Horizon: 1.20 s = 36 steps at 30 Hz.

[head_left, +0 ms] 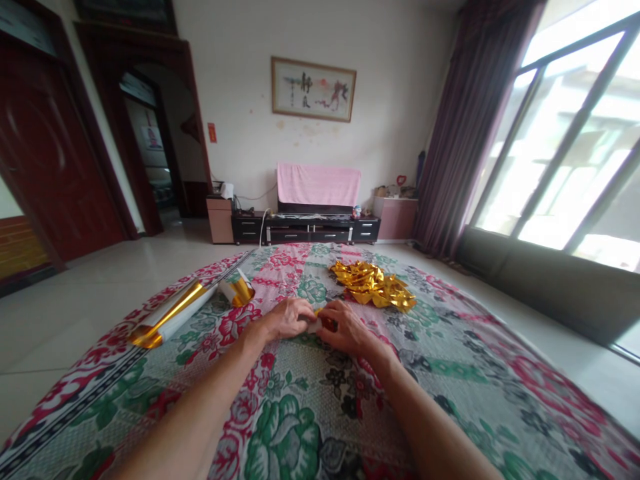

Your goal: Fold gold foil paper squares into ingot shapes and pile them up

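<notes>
On floral quilt (310, 413), left hand (287, 319) and right hand (345, 328) fingers pinching small gold paper piece (320, 321), folded gold pile (373, 283) at one o'clock, gold rolls (170, 313) at ten o'clock.

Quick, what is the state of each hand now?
Left hand: closed on the small gold piece.
Right hand: closed on the same small gold piece.
</notes>
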### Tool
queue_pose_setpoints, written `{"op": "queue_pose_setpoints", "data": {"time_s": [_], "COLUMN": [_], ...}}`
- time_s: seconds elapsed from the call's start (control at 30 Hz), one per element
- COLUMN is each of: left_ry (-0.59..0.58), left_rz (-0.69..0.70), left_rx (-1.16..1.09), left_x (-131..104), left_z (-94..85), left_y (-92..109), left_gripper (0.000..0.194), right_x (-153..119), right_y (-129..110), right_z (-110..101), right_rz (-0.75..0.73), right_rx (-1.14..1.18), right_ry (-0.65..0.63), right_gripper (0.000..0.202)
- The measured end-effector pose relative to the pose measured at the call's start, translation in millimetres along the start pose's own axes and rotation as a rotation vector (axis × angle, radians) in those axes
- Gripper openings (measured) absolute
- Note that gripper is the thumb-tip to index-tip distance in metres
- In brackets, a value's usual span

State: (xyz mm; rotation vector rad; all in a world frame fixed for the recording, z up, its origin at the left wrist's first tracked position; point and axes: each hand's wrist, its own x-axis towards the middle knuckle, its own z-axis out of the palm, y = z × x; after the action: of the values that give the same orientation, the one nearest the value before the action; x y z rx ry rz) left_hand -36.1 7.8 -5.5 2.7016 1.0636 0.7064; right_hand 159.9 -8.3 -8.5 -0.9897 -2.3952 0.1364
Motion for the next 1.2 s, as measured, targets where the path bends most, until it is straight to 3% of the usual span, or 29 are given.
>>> {"op": "queue_pose_setpoints", "data": {"time_s": [0.23,0.4,0.67,0.8,1.2], "left_ry": [0.089,0.087,0.055,0.039,0.037], "left_rz": [0.003,-0.040,-0.026,-0.022,-0.094], "left_rx": [-0.089,-0.111,-0.054,-0.024,-0.099], "left_x": [-4,-5,-4,-4,-2], "left_z": [7.3,5.9,6.7,6.0,8.7], "left_y": [-5,-4,-2,-4,-5], "left_gripper": [0.031,0.039,0.029,0.025,0.018], "right_x": [0,-1,1,2,0], "right_y": [-4,-6,-3,2,4], "right_z": [3,6,3,3,8], "right_rz": [0.039,0.040,0.020,-0.023,0.017], "right_rx": [-0.041,-0.030,0.038,0.064,0.065], "right_ry": [0.010,0.025,0.000,-0.051,0.024], "right_gripper": [0.008,0.011,0.007,0.022,0.018]}}
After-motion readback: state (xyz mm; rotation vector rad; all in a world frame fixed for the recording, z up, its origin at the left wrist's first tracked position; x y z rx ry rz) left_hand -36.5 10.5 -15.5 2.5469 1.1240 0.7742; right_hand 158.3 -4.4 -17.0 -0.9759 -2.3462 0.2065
